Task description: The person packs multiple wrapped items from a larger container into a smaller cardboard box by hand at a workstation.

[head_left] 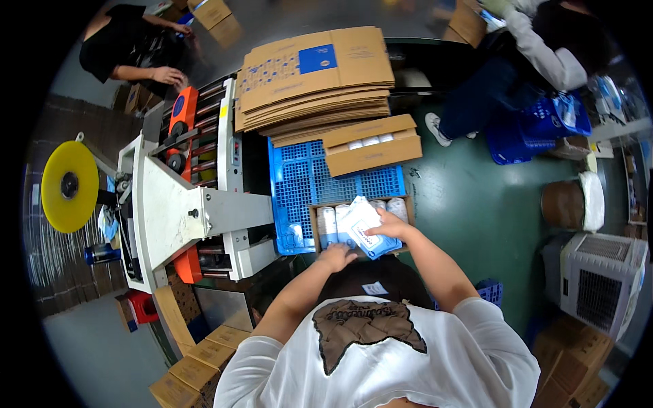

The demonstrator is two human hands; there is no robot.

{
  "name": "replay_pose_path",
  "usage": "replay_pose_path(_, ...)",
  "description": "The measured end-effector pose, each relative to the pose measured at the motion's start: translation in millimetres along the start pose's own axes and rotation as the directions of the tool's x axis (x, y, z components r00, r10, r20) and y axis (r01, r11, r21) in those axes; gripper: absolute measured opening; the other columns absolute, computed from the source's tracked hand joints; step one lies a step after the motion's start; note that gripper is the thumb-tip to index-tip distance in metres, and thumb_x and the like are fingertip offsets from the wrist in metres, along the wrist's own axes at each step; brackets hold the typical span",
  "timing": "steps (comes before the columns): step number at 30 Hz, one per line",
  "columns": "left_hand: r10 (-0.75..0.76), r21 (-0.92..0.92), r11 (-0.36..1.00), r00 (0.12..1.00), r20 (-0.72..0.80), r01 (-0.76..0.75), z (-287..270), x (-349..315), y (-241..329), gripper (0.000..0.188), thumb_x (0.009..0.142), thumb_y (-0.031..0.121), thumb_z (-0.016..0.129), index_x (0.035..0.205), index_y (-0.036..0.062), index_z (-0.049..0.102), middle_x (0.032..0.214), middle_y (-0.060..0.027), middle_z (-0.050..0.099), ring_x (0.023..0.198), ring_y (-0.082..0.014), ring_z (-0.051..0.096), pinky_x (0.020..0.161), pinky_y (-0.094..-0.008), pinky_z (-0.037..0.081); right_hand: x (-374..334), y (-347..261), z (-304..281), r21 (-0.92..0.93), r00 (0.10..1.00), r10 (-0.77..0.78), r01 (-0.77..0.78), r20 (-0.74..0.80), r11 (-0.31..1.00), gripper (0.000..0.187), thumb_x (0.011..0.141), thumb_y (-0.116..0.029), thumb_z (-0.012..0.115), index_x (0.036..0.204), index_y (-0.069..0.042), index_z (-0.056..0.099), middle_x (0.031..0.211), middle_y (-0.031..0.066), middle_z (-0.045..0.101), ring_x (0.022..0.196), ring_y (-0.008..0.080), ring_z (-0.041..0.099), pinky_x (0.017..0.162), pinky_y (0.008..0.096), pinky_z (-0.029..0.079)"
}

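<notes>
Green floor (452, 197) | crate (289, 178); box (313, 228) | right hand (392, 226): gripping pack (358, 219) | left hand (337, 258): at box edge, grip unclear | step, seemingly: handling pack over box; next calls for steady hold

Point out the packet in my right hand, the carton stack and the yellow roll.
Packet (360, 220): head view, on the middle of its face.
Carton stack (316, 84): head view, on the top flattened carton.
Yellow roll (69, 184): head view, on its dark hub.
</notes>
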State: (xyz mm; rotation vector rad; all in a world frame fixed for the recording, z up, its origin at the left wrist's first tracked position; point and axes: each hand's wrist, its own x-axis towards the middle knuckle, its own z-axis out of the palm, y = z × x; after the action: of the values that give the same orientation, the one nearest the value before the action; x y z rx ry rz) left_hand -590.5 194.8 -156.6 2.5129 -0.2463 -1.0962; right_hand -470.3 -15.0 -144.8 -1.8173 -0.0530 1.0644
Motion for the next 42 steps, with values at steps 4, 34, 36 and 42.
replay_pose_path(4, -0.060, -0.102, 0.993, 0.997, 0.045, 0.064, -4, -13, 5, 0.055, 0.089, 0.054, 0.031, 0.118, 0.0132, 0.054, 0.118, -0.0118, 0.052, 0.111, -0.0322, 0.047, 0.093, -0.0443, 0.037, 40, 1, 20, -0.316, 0.921, 0.308, -0.373, -0.237, 0.873, 0.098, 0.060, -0.049, 0.072, 0.131, 0.000, 0.027, 0.123, 0.0220, 0.049, 0.114, 0.0353, 0.047, 0.091, 0.0356, 0.041)
replay_pose_path(34, -0.514, -0.645, 0.701, 0.842, -0.162, 0.304, -28, 69, -4, 0.094, 0.063, 0.022, 0.071, 0.136, 0.0067, 0.014, 0.123, -0.0165, 0.039, 0.100, -0.0337, 0.054, 0.080, -0.0402, 0.048, 8, 9, 55, -0.399, 0.743, -0.105, -0.230, -0.661, 0.888, 0.071, 0.066, -0.033, 0.073, 0.116, 0.000, 0.035, 0.099, 0.0227, 0.055, 0.092, 0.0399, 0.053, 0.080, 0.0447, 0.043)
replay_pose_path(36, -0.475, -0.650, 0.732, 0.836, -0.273, 0.204, -34, 41, -10, 0.091, 0.064, 0.022, 0.070, 0.135, 0.0074, 0.015, 0.123, -0.0168, 0.040, 0.101, -0.0330, 0.054, 0.080, -0.0400, 0.047, 6, -2, 50, -0.333, 0.803, -0.049, -0.190, -0.594, 0.924, 0.070, 0.067, -0.033, 0.073, 0.115, -0.001, 0.034, 0.101, 0.0231, 0.055, 0.095, 0.0390, 0.053, 0.079, 0.0438, 0.043)
replay_pose_path(42, -0.393, -0.584, 0.811, 0.754, -0.526, 0.015, -99, -49, -11, 0.080, 0.066, 0.015, 0.067, 0.133, 0.0046, 0.025, 0.117, -0.0188, 0.043, 0.099, -0.0333, 0.054, 0.078, -0.0374, 0.048, 43, -3, 93, -0.321, 0.768, 0.085, -0.363, -0.635, 0.875, 0.086, 0.063, -0.037, 0.074, 0.127, -0.005, 0.026, 0.107, 0.0217, 0.049, 0.098, 0.0377, 0.051, 0.080, 0.0422, 0.043)
